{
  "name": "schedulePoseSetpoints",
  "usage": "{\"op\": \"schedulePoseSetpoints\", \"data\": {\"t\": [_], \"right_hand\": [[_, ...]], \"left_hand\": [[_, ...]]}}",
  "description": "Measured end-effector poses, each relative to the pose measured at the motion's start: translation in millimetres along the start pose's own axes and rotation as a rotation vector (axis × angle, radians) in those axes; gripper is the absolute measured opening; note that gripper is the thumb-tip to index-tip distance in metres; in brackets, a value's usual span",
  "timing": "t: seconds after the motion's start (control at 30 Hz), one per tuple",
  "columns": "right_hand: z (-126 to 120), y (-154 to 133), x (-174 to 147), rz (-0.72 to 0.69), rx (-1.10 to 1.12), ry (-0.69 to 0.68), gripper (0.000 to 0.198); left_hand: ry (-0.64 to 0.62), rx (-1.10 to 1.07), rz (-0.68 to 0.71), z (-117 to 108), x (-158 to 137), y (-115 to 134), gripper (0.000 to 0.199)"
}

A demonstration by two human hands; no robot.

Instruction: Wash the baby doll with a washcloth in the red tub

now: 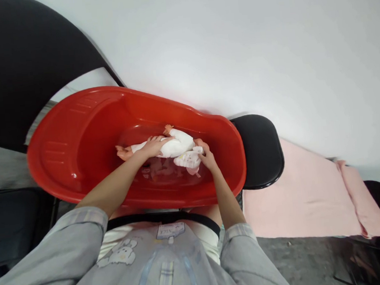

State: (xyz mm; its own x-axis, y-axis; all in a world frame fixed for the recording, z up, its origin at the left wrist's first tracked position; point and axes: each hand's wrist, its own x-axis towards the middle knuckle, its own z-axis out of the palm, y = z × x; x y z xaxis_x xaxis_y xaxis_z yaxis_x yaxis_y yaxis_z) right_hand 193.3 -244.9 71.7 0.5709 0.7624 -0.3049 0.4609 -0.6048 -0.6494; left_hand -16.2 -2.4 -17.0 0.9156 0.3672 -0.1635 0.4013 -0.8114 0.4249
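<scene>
A baby doll (173,146) in white clothes lies on its side in a red baby bathtub (159,101), bare feet to the left and one arm raised. Across the doll's middle lies my left hand (156,145), its fingers curved over the white outfit. My right hand (206,154) is at the doll's head end, thumb and fingers closed on a white patterned cloth piece (188,159). A small pink part shows below that cloth. The doll's face is not visible.
Beside the tub's right end is a black stool seat (259,150). Further right, a pink cloth (299,199) covers a flat surface, with a rolled part at its far end. A large black panel (23,55) stands at upper left, and a white wall (250,42) rises behind.
</scene>
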Motion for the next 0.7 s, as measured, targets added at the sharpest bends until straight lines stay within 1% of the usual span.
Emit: {"op": "schedulePoseSetpoints", "data": {"t": [0.07,0.1,0.13,0.27,0.37,0.43,0.5,0.57,0.63,0.7], "right_hand": [[6.2,-8.6,2.3,0.047,0.014,0.131,0.056],[11.5,-13.4,4.6,0.053,0.013,0.168,0.056],[17.9,-18.2,7.3,0.048,0.006,0.183,0.056],[49.5,-35.2,18.4,-0.013,-0.053,0.162,0.056],[70.1,-46.2,24.1,-0.065,-0.113,0.189,0.053],[80.7,-52.9,27.1,-0.109,-0.131,0.168,0.052],[91.2,-58.9,30.4,-0.157,-0.126,0.118,0.051],[103.7,-64.3,34.5,-0.199,-0.117,0.070,0.051],[118.3,-68.8,38.9,-0.239,-0.113,0.024,0.050],[132.5,-71.8,42.5,-0.283,-0.114,-0.014,0.050]], "left_hand": [[0.006,-0.026,-0.032,2.5,2.0,0.0,0.100],[0.013,-0.038,-0.045,3.6,3.0,-0.1,0.099],[0.021,-0.046,-0.051,4.6,3.9,-0.3,0.096],[0.037,-0.031,-0.031,6.4,5.8,-1.0,0.081],[0.011,-0.016,-0.032,4.1,4.3,0.2,0.082],[-0.020,-0.016,-0.039,1.4,2.2,2.1,0.086],[-0.036,-0.013,-0.047,-0.9,0.1,3.9,0.089],[-0.026,-0.001,-0.067,-2.3,-1.0,4.8,0.083],[-0.016,0.021,-0.109,-2.9,-1.0,4.4,0.073],[-0.025,0.041,-0.146,-3.7,-0.2,2.8,0.066]]}}
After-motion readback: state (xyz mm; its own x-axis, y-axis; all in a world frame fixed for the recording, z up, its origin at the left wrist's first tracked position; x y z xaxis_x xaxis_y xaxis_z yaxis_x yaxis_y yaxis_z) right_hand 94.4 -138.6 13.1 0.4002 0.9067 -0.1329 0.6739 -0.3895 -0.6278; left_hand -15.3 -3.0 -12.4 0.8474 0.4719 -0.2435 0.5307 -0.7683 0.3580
